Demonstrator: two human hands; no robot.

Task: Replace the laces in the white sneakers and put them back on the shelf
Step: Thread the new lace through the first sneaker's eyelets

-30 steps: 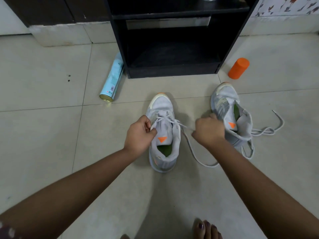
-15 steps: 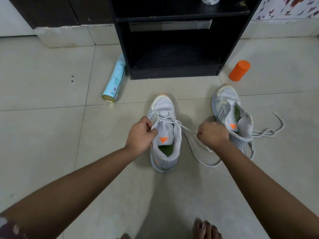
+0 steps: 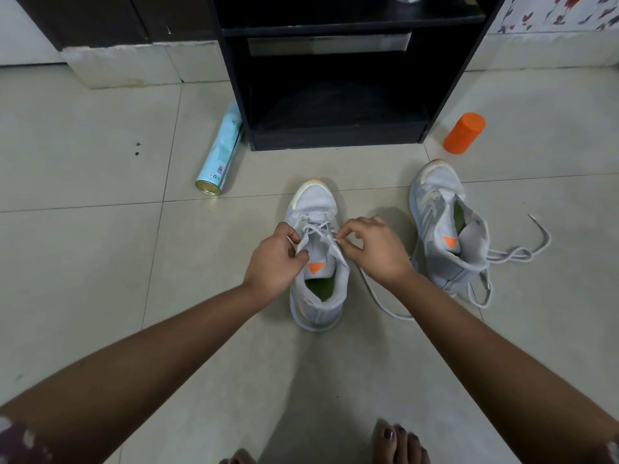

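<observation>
A white sneaker (image 3: 315, 202) with an orange tongue tag stands on the floor in front of me, toe toward the black shelf (image 3: 338, 128). My left hand (image 3: 274, 259) pinches the sneaker's left eyelet edge beside the tongue. My right hand (image 3: 375, 249) pinches the white lace (image 3: 378, 299) at the eyelets on the right side; the lace's free end loops on the floor under my right wrist. The second white sneaker (image 3: 445, 229) stands to the right, its loose lace (image 3: 522, 249) spread over the tiles.
A light blue spray can (image 3: 219, 155) lies on the floor left of the shelf. An orange cylinder (image 3: 464, 132) lies to the shelf's right. My bare toes (image 3: 395, 440) show at the bottom edge. A low white plinth runs along the back left.
My right hand has moved left from beside the second sneaker to the first sneaker's eyelets, carrying the lace. My left hand has stayed on the shoe.
</observation>
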